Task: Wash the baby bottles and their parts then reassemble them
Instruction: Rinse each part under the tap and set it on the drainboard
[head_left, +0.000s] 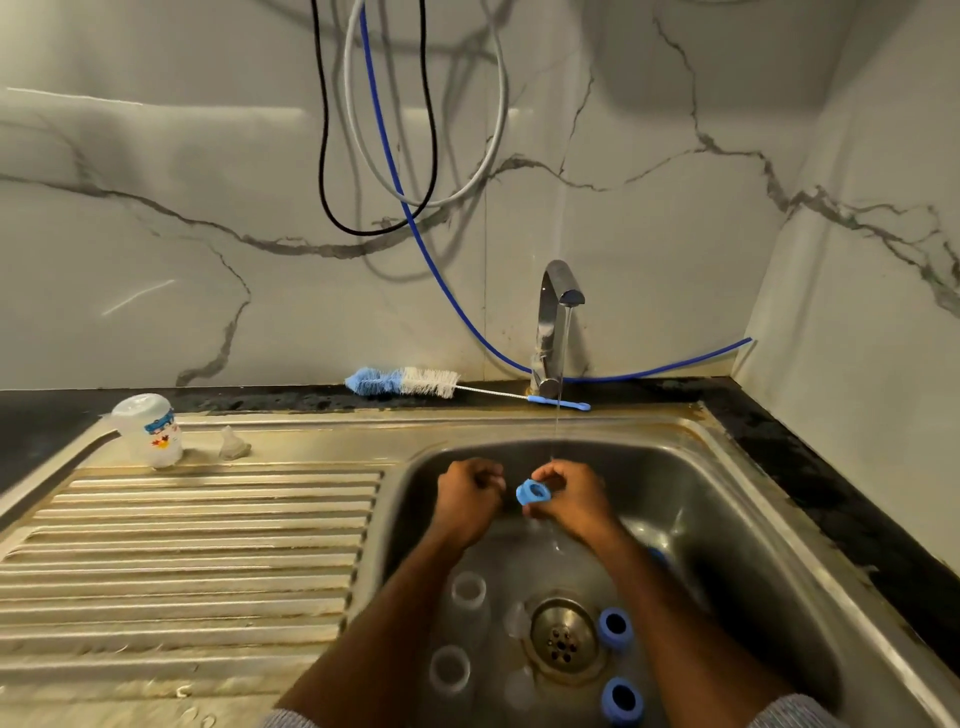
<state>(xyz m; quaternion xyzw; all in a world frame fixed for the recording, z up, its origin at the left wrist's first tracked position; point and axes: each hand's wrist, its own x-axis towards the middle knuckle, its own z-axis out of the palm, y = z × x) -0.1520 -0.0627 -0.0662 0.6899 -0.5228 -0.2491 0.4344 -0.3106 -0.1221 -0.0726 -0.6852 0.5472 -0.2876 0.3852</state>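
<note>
Over the steel sink (691, 478), my right hand (571, 493) pinches a blue bottle ring (532, 491) under the tap's thin stream. My left hand (467, 491) is curled into a fist beside it, holding nothing that I can see. On the sink floor stand two clear bottles (467, 592) (449, 670) and two more blue rings (615, 626) (622, 701) around the drain (563, 636). A washed clear bottle (150, 428) stands upside down on the drainboard with a clear teat (232, 444) next to it.
The tap (553, 322) runs at the back of the sink. A blue and white bottle brush (410, 383) lies on the dark counter behind it. Hoses hang down the marble wall. The ribbed drainboard (197, 561) spreads to the left.
</note>
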